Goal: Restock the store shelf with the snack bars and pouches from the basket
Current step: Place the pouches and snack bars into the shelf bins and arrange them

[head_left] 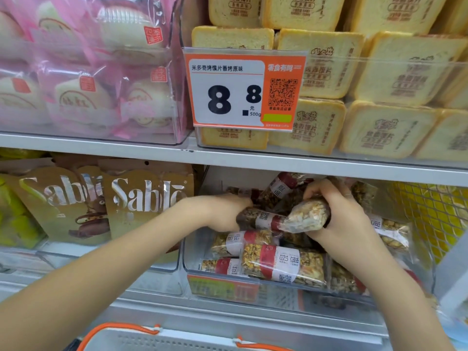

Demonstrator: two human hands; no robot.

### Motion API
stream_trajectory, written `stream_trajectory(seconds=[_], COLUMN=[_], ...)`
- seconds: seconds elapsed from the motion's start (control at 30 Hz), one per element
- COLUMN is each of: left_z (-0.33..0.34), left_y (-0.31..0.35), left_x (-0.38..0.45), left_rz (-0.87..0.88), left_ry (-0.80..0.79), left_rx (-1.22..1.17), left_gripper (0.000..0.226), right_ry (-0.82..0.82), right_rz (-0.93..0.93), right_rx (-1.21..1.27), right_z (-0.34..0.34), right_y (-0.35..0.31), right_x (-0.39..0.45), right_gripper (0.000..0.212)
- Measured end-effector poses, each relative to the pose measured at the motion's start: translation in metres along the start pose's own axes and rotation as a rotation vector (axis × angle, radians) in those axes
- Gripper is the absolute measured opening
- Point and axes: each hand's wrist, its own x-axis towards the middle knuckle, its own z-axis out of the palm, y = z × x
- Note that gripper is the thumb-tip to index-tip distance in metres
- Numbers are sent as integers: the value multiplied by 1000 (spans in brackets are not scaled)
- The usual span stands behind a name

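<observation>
1. Upper shelf (pixel 101 145), left end: a clear bin holds pink-wrapped buns (pixel 83 72) stacked against its front wall.
2. Upper shelf, middle to right end: toast-shaped packs (pixel 379 72) are stacked in rows. An orange price tag (pixel 243 89) reading 8.8 hangs on the front of their clear bin.
3. Lower shelf, left end: brown "Sablé" pouches (pixel 144 196) stand upright in a row, with yellow-green packs (pixel 12 219) just beside them at the far left.
4. Left hand (pixel 222 211): it reaches into the clear snack-bar bin (pixel 187 262) on the lower shelf. The fingers are curled round the left end of a dark snack bar (pixel 255 219) with a white-and-red label, which lies roughly level above the pile.
5. Snack-bar bin, front edge: further snack bars (pixel 281 264) with white-and-red labels lie flat and overlapping, some touching the front wall.
6. Right hand (pixel 339 219): it is inside the same bin. The fingers grip a pale snack bar (pixel 306 215) tilted with its near end lower; this end touches the dark snack bar.
7. Lower shelf, right end: a yellow mesh-patterned pack (pixel 430 214) stands just beside the bin.
8. Bottom edge of view: the white basket (pixel 177 340) with orange handles (pixel 106 328) sits below the shelf; its contents are not visible.
</observation>
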Motion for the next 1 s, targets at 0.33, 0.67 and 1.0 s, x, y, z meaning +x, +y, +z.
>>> stream_trajectory(seconds=[0.33, 0.67, 1.0], left_z=[-37, -15, -3], left_y=[-15, -18, 25], left_x=[12, 40, 22], left_rz=[-167, -309, -154], left_ry=[158, 111, -204], left_rx=[-45, 223, -210], left_gripper=[33, 17, 65], right_ry=[93, 71, 71], right_rz=[42, 42, 18], right_rx=[162, 190, 128], right_z=[-6, -8, -4], right_y=[9, 12, 10], right_x=[-5, -6, -2], right_gripper=[46, 45, 40])
